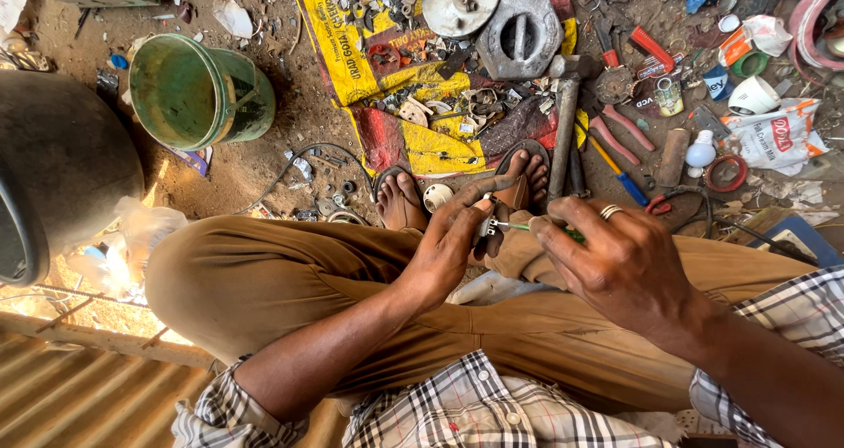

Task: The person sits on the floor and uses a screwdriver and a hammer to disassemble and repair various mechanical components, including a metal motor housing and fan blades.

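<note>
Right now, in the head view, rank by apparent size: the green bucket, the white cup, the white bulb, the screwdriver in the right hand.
1. green bucket
2. white cup
3. white bulb
The screwdriver is mostly hidden by the right hand, so it stays unranked.

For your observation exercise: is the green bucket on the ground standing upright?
No. The green bucket lies tipped on its side on the dirt, its open mouth turned toward the camera, well apart from both hands.

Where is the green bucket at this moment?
In the head view, the green bucket lies tipped on its side on the dirt ground, upper left, between the dark tyre and the yellow printed sheet.
</note>
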